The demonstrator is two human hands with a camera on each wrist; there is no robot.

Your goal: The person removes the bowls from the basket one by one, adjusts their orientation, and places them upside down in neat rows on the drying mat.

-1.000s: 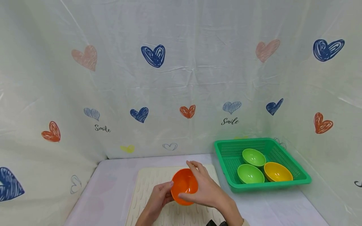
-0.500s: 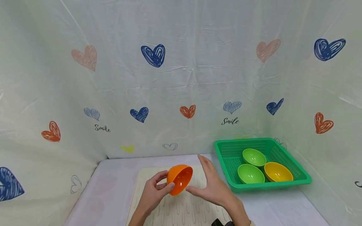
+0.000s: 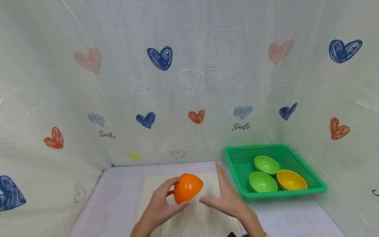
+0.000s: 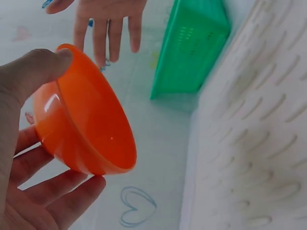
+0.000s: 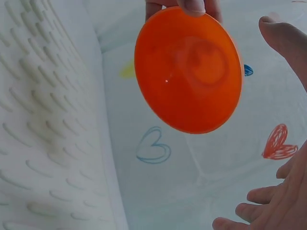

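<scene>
My left hand (image 3: 161, 204) holds an orange bowl (image 3: 188, 188) in the air above a cream ridged mat (image 3: 189, 227). The bowl is tipped on its side: the head view shows its rounded outside, while its hollow faces my right hand in the right wrist view. In the left wrist view the thumb (image 4: 45, 67) lies over the rim and the other fingers (image 4: 72, 196) spread along the outer wall. My right hand (image 3: 226, 199) hovers to the right of the bowl, apart from it, fingers straight and thumb spread.
A green plastic basket (image 3: 284, 196) at the right holds two light green bowls, one behind (image 3: 265, 164) the other (image 3: 263, 182), and a yellow bowl (image 3: 291, 180). A white curtain (image 3: 177, 89) with printed hearts surrounds the table (image 3: 103, 197).
Both hands were on the bowl, its hollow toward the head camera. The right hand has let go and drawn right; the left has turned the bowl so its outside shows.
</scene>
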